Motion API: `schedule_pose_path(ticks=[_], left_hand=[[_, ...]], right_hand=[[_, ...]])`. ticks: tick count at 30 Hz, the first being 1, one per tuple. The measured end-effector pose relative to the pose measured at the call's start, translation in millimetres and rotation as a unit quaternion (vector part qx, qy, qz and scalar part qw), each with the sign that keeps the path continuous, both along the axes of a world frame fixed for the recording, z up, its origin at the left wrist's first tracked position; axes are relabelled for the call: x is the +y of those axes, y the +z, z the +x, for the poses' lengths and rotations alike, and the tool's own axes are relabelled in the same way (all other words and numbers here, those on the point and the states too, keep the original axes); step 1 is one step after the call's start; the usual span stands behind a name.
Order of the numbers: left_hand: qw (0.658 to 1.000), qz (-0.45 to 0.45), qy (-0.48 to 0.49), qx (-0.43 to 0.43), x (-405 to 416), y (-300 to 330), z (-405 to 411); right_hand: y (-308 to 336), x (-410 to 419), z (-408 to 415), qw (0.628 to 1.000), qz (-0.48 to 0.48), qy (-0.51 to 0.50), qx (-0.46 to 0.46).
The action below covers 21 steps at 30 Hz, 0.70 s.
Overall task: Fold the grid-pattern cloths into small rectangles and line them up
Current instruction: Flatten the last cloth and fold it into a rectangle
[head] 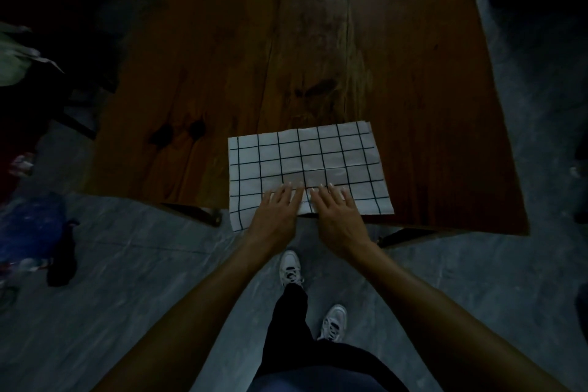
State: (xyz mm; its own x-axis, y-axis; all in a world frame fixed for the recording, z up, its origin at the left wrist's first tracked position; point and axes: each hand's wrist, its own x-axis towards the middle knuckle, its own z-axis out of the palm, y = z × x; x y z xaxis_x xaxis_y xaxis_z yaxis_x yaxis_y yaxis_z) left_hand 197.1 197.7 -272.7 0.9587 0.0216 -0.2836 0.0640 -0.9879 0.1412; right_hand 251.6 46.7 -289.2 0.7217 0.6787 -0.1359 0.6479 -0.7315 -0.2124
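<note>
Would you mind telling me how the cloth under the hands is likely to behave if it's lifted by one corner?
The cloth would probably droop: its near left corner already hangs over the table edge. It looks thin and light, so the fold would likely fall open. Both hands, left and right, press it flat.

Wooden table (413,73), four grid cloths (305,165)

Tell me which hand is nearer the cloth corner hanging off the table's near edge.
Left. The left hand lies flat on the cloth just right of the overhanging corner; the right hand presses farther right, past the left hand.
</note>
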Motion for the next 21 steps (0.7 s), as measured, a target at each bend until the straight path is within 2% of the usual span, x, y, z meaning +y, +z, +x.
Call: schedule_pose_path(ticks=[6,10,13,15,17,19,21], left_hand=[[0.999,-0.039,0.027,0.006,-10.8,5.5,-2.9],[0.992,-0.113,0.053,-0.003,-16.4,22.9,1.2],[0.982,-0.172,0.067,-0.038,-14.2,43.9,14.6],[0.982,-0.165,0.038,-0.084,-12.7,57.3,24.7],[0.973,-0.187,0.066,-0.117,-10.6,73.9,35.8],[0.944,-0.264,0.139,-0.142,-11.5,92.4,45.4],[0.938,-0.269,0.13,-0.178,-14.6,107.9,57.8]], right_hand=[[9.5,15.6,6.6,0.998,0.025,-0.046,0.02],[30.3,3.8,23.1,0.997,0.049,-0.063,0.002],[56.5,-8.1,37.6,0.991,0.109,-0.079,0.0],[79.7,-18.2,47.6,0.984,0.15,-0.092,0.013],[106.6,-27.5,56.7,0.974,0.196,-0.103,0.041],[132.7,-37.2,64.6,0.968,0.226,-0.095,0.056],[156.5,-49.5,69.1,0.966,0.239,-0.08,0.061]])
